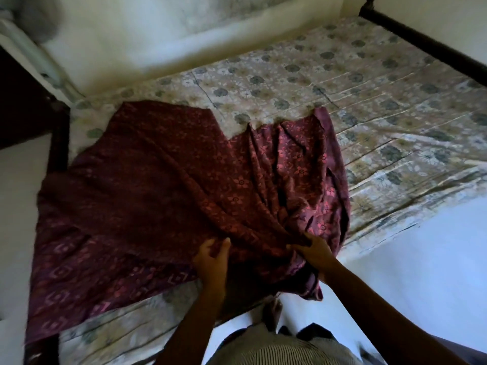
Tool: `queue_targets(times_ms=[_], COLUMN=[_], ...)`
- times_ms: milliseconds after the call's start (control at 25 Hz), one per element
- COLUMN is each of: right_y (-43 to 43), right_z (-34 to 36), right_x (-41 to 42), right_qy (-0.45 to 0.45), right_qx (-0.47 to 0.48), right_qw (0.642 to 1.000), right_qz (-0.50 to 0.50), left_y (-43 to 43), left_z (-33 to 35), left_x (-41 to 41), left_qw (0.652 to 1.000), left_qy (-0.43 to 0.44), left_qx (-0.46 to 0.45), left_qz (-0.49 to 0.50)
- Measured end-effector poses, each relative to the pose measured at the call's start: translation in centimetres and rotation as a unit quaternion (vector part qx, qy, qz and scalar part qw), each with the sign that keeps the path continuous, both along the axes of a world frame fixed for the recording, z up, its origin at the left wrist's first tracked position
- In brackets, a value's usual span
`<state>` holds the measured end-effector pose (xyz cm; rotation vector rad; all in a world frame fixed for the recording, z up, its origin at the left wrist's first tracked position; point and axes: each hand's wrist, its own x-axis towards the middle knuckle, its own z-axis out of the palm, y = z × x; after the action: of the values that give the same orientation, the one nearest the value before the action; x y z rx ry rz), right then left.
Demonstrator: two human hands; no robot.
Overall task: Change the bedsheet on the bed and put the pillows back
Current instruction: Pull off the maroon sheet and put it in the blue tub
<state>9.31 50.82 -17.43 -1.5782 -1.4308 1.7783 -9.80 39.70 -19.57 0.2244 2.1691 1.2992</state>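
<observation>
While gripping, both hands bunch the maroon bedsheet.

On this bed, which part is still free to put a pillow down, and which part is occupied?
Free: the far right half of the floral mattress, between the wall and the dark bed frame. Crowded: the near left part, under the bunched maroon sheet, which both the left hand and the right hand grip.
</observation>
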Motion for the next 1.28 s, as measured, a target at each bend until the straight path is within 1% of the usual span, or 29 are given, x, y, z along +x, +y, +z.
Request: queue_targets(times_ms=[40, 120, 160, 200, 240, 280, 320, 360, 400, 440, 480, 560, 600, 640, 680, 720, 760, 800, 840, 880, 920, 960, 1000, 1080, 1120, 1200, 1240, 1280], right_y=[-0.1, -0.5, -0.8, -1.0, -1.2, -1.3, -1.3, -1.3, -1.2, -1.2, -1.1, -0.8, -0.8, -0.8, -0.9, -1.0, -1.3, -1.5, -1.7, -2.0, -2.3, -2.7, -3.0, -3.4, -3.6, -3.9, -4.0, -4.1], right_z=[-0.2, -0.4, -0.6, -0.9, -1.2, -1.4, -1.4, -1.5, -1.4, -1.1, -0.8, 0.4, 0.9, 1.0, 0.6, 0.5, 0.0, -0.3, -0.5, -0.6, -0.5, -0.4, -0.3, -0.4, -0.6, -1.2, -1.4, -1.7], right_x=[0.2, 0.8, 1.3, 1.7, 2.0, 2.2, 2.3, 2.4, 2.3, 2.1, 1.7, 0.6, 0.1, -0.2, -0.3, -0.3, 0.1, 0.4, 0.7, 0.9, 1.0, 1.0, 1.2, 1.8, 2.3, 2.9, 3.1, 3.2], right_qy=[0.004, -0.020, -0.027, -0.032, -0.035, -0.047, -0.051, -0.046, -0.026, 0.000, 0.043, 0.180, 0.218, 0.214, 0.173, 0.115, 0.071, 0.048, 0.040, 0.031, 0.020, 0.008, 0.010, 0.019, 0.021, 0.010, -0.001, -0.011], right_qx=[-0.005, -0.012, -0.016, -0.022, -0.023, -0.025, -0.028, -0.038, -0.049, -0.064, -0.083, -0.158, -0.181, -0.180, -0.160, -0.131, -0.112, -0.104, -0.100, -0.089, -0.072, -0.052, -0.037, -0.015, -0.007, -0.004, -0.004, -0.009], right_qw=[1.000, 1.000, 0.999, 0.999, 0.999, 0.998, 0.998, 0.997, 0.994, 0.989, 0.984, 0.960, 0.951, 0.955, 0.968, 0.980, 0.984, 0.985, 0.985, 0.987, 0.989, 0.992, 0.994, 0.995, 0.996, 0.996, 0.996, 0.996], right_qz=[-0.001, 0.005, 0.002, -0.002, -0.004, -0.014, -0.028, -0.057, -0.096, -0.134, -0.153, -0.143, -0.120, -0.094, -0.088, -0.099, -0.119, -0.132, -0.138, -0.133, -0.124, -0.111, -0.101, -0.092, -0.085, -0.083, -0.084, -0.083], left_y=[0.1, 0.7, 1.6, 2.9, 4.3, 5.7, 7.0, 7.5, 7.6, 7.2, 6.4, 4.3, 3.4, 2.5, 1.8, 1.5, 1.4, 1.8, 2.9, 4.8, 7.1, 9.5, 12.0, 16.0, 17.3, 18.1, 18.2, 18.0], left_z=[-1.4, -4.4, -5.6, -5.6, -4.8, -3.5, -2.3, -0.6, 0.7, 1.5, 1.9, 3.2, 4.1, 4.3, 4.1, 4.0, 4.1, 4.4, 4.5, 4.5, 4.1, 3.8, 3.3, 2.0, 1.1, -0.9, -1.7, -2.4], left_x=[-2.6, -6.3, -7.2, -7.3, -7.2, -6.9, -6.2, -5.0, -3.5, -1.8, 0.3, 5.2, 7.3, 8.6, 9.0, 8.6, 7.6, 6.4, 5.0, 3.7, 2.5, 1.6, 1.3, 1.2, 1.0, -0.2, -0.8, -1.5], left_qw=[0.995, 0.969, 0.960, 0.958, 0.968, 0.981, 0.993, 0.999, 0.998, 0.989, 0.972, 0.924, 0.899, 0.877, 0.864, 0.856, 0.850, 0.854, 0.880, 0.916, 0.940, 0.946, 0.944, 0.939, 0.939, 0.942, 0.945, 0.952], left_qy=[-0.053, -0.191, -0.227, -0.215, -0.162, -0.102, -0.057, -0.028, -0.009, 0.024, 0.067, 0.139, 0.151, 0.144, 0.110, 0.064, 0.012, -0.026, -0.053, -0.042, -0.002, 0.029, 0.041, 0.045, 0.033, -0.021, -0.058, -0.100], left_qx=[-0.029, -0.068, -0.045, -0.024, -0.012, -0.005, 0.000, 0.002, 0.005, 0.004, 0.017, 0.058, 0.064, 0.072, 0.069, 0.064, 0.050, 0.039, 0.028, 0.008, -0.024, -0.066, -0.106, -0.198, -0.240, -0.294, -0.294, -0.270], left_qz=[0.084, 0.140, 0.160, 0.187, 0.192, 0.163, 0.104, 0.021, -0.065, -0.148, -0.226, -0.353, -0.405, -0.453, -0.486, -0.510, -0.525, -0.519, -0.471, -0.398, -0.340, -0.315, -0.308, -0.279, -0.242, -0.159, -0.128, -0.107])
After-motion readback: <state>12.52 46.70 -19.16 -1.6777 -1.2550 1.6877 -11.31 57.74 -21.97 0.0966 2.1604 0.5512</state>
